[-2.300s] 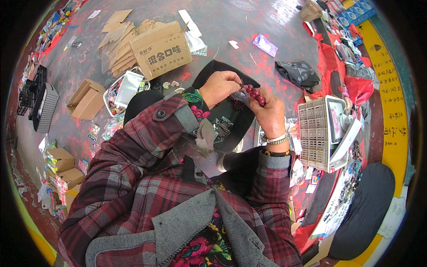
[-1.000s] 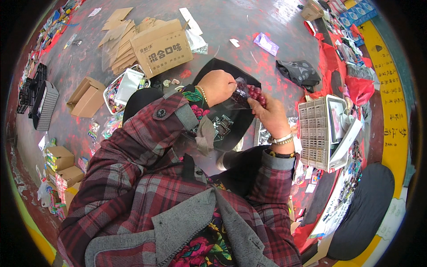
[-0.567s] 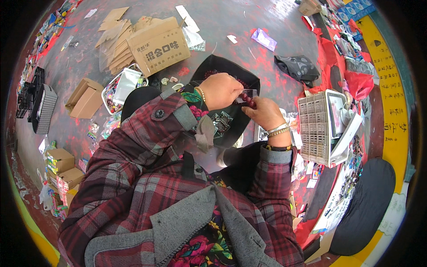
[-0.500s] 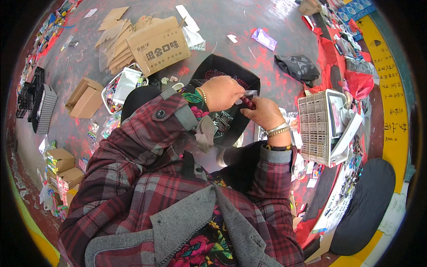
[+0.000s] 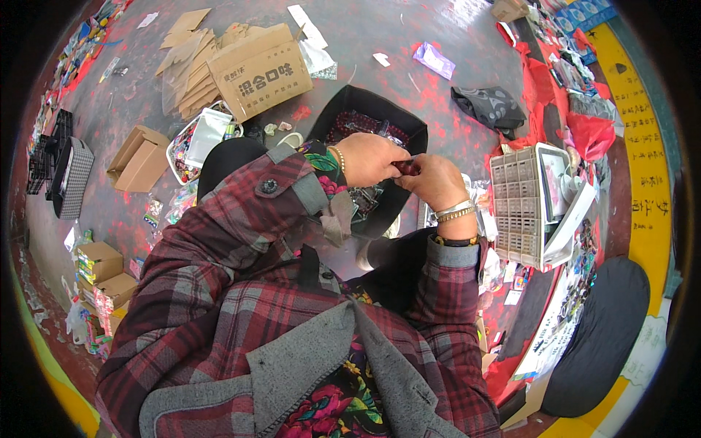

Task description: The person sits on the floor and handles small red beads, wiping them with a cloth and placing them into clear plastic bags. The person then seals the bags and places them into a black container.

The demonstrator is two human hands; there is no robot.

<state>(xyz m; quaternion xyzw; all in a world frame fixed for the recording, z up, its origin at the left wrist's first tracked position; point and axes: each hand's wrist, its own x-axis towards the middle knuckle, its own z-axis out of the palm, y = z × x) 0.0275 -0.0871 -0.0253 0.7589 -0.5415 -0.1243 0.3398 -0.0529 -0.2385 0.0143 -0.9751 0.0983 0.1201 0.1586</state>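
My left hand [image 5: 371,158] and my right hand [image 5: 436,181] meet over a black open bin [image 5: 400,122] between my knees. Pinched at their fingertips is a small dark red glossy item [image 5: 407,168], mostly hidden by the fingers; it looks like strung beads. Inside the bin lie dark red beaded pieces [image 5: 343,128] along the far side. Clear plastic packets [image 5: 363,203] fill the near part, partly covered by my left hand. A grey cloth piece [image 5: 336,219] hangs below my left cuff.
A printed cardboard box [image 5: 261,73] leans by flattened cardboard at far left. A white basket [image 5: 179,157] of small goods stands left, near an open brown carton [image 5: 139,159]. To the right sit a beige plastic crate [image 5: 517,212] and a dark patterned bag [image 5: 487,109].
The clear plastic between my hands no longer shows. My left hand has shifted slightly right and down, closing on the red item, and more of the bin's contents shows.
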